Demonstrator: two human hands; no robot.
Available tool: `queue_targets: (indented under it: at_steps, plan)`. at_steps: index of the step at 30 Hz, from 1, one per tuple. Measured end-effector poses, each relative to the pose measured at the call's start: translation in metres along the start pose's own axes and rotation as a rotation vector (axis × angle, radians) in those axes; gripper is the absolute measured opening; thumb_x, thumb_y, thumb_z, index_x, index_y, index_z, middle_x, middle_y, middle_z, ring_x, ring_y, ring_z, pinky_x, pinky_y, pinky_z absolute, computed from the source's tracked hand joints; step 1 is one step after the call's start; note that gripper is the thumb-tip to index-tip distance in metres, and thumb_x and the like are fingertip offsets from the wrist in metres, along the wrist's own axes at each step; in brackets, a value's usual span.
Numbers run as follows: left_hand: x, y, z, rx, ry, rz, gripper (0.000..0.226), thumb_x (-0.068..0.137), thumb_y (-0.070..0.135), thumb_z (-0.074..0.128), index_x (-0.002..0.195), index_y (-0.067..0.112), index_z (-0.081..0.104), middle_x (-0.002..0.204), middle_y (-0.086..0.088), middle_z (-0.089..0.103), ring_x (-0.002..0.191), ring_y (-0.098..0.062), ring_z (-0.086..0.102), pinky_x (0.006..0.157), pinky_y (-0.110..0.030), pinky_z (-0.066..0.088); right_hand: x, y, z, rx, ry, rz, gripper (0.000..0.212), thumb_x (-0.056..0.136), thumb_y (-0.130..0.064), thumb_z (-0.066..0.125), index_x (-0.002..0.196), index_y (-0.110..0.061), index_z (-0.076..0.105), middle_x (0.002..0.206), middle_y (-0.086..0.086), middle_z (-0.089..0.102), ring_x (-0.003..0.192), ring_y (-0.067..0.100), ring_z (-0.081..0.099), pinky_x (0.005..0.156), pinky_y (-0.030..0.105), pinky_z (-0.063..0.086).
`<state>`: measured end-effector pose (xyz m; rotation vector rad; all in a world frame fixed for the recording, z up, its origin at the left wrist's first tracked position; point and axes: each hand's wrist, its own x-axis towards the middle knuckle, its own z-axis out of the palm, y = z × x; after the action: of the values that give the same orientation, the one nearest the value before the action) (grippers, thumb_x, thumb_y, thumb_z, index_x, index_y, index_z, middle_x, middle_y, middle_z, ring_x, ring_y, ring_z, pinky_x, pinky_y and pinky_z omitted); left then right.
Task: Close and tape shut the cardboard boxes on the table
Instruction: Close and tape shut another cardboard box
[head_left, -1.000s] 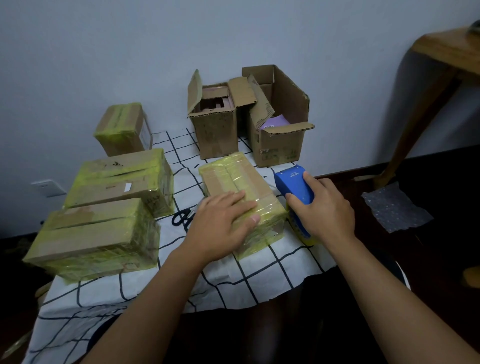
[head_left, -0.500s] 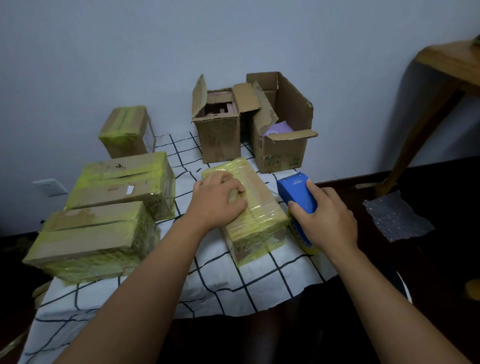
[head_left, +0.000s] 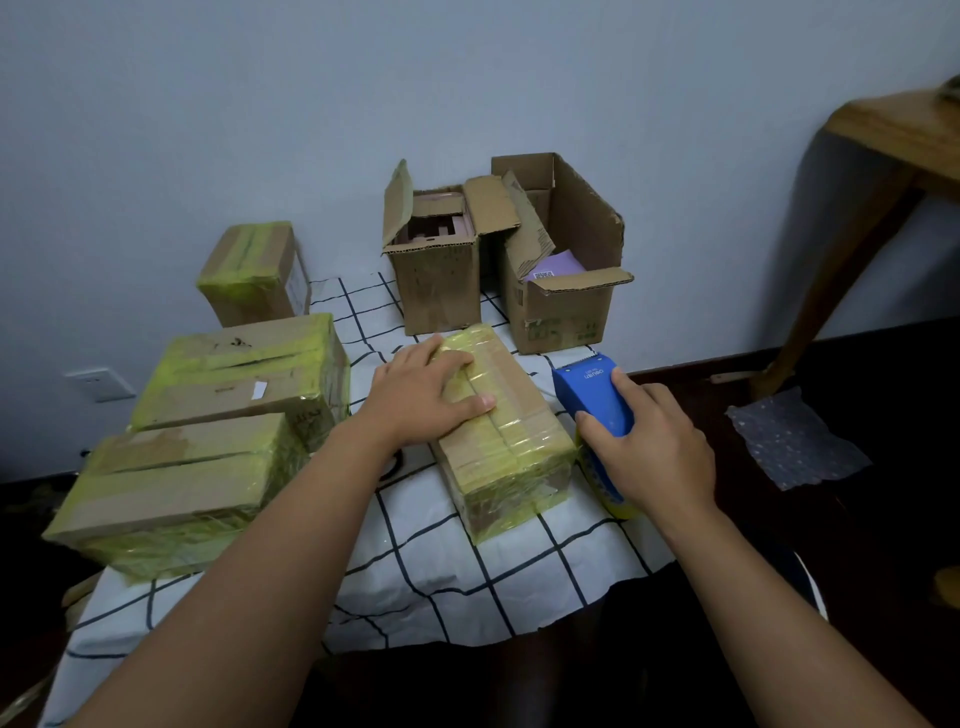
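I see brown cardboard on the taped box (head_left: 498, 431), wrapped in glossy, wrinkled yellow-green tape. The tape dispenser (head_left: 592, 400) looks like smooth blue plastic. The open boxes (head_left: 561, 306) show matt, rough corrugated card. The tablecloth (head_left: 467, 571) reads as soft white cloth with dark grid lines.

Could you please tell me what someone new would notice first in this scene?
Probably the blue tape dispenser in the right hand's grip, beside the taped box that the left hand presses at centre. Behind stand two open boxes; three yellow-taped ones sit left.
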<state>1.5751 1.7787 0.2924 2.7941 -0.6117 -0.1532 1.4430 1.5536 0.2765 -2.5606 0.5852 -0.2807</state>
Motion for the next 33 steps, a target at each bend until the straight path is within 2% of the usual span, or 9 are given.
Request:
queue_targets:
  at_steps: [4,8,11,13,17,19,22,25,33]
  plan:
    - [0.008,-0.006,0.004,-0.082,0.065,-0.031,0.080,0.074,0.082,0.043,0.143,0.042,0.040,0.159,-0.004,0.026,0.146,-0.025,0.021,0.118,-0.051,0.017,0.000,-0.001,0.000,-0.002,-0.002,0.003,0.068,0.093,-0.060,0.050,0.152,-0.031,0.034,0.133,-0.003,0.047,0.107,0.025,0.057,0.076,0.034,0.040]
    - [0.029,-0.012,0.001,-0.208,0.232,-0.117,0.056,0.090,0.059,0.055,0.133,0.024,0.058,0.129,-0.007,0.056,0.123,-0.030,0.050,0.104,-0.047,0.040,0.000,-0.001,-0.001,-0.010,-0.005,0.006,0.069,0.093,-0.061,0.050,0.153,-0.032,0.032,0.135,-0.004,0.046,0.110,0.025,0.056,0.082,0.036,0.043]
    - [0.041,-0.012,-0.001,-0.442,0.239,-0.213,0.032,0.090,0.041,0.067,0.115,0.020,0.067,0.117,-0.002,0.064,0.112,-0.023,0.058,0.093,-0.035,0.045,0.001,-0.002,-0.001,-0.005,-0.010,0.013,0.069,0.093,-0.061,0.050,0.153,-0.032,0.032,0.135,-0.005,0.046,0.110,0.026,0.056,0.083,0.037,0.042]
    - [0.047,-0.013,0.001,-0.580,0.225,-0.256,0.022,0.087,0.035,0.073,0.101,0.019,0.068,0.109,0.001,0.066,0.106,-0.022,0.061,0.092,-0.037,0.049,0.001,-0.002,-0.001,-0.006,-0.011,0.012,0.069,0.093,-0.061,0.050,0.153,-0.032,0.032,0.133,-0.005,0.047,0.108,0.025,0.056,0.079,0.035,0.040]
    - [0.054,-0.013,-0.001,-0.651,0.208,-0.265,0.028,0.086,0.043,0.072,0.103,0.021,0.070,0.104,0.004,0.065,0.099,-0.019,0.062,0.093,-0.042,0.052,0.001,-0.001,0.000,-0.010,-0.001,0.001,0.069,0.093,-0.061,0.051,0.152,-0.032,0.033,0.132,-0.006,0.047,0.106,0.022,0.056,0.076,0.033,0.038]
    - [0.055,-0.014,-0.001,-0.659,0.171,-0.243,0.034,0.088,0.041,0.070,0.116,0.021,0.070,0.112,0.003,0.064,0.104,-0.018,0.060,0.098,-0.040,0.049,0.002,-0.001,0.000,-0.018,-0.004,0.001,0.069,0.092,-0.061,0.051,0.152,-0.032,0.033,0.132,-0.006,0.047,0.106,0.023,0.056,0.075,0.033,0.038]
    - [0.056,-0.015,-0.005,-0.655,0.120,-0.195,0.027,0.093,0.034,0.066,0.116,0.021,0.072,0.116,-0.001,0.068,0.107,-0.018,0.060,0.098,-0.035,0.047,0.002,-0.002,0.000,-0.024,-0.003,0.000,0.068,0.093,-0.060,0.051,0.152,-0.032,0.033,0.132,-0.006,0.047,0.105,0.022,0.056,0.075,0.032,0.037]
    - [0.055,-0.010,-0.005,-0.416,0.172,-0.097,0.031,0.098,0.029,0.058,0.127,0.025,0.066,0.127,0.001,0.065,0.119,-0.021,0.057,0.094,-0.028,0.040,0.001,-0.001,0.001,-0.017,0.005,-0.006,0.068,0.092,-0.060,0.051,0.152,-0.032,0.034,0.131,-0.006,0.047,0.104,0.020,0.056,0.076,0.033,0.040]
    - [0.058,-0.012,0.004,-0.220,0.158,-0.059,0.037,0.103,0.034,0.044,0.136,0.023,0.057,0.133,-0.005,0.061,0.123,-0.027,0.053,0.093,-0.034,0.041,0.001,-0.001,0.001,-0.022,0.004,-0.002,0.068,0.093,-0.060,0.051,0.152,-0.031,0.034,0.130,-0.006,0.046,0.103,0.020,0.056,0.074,0.032,0.038]
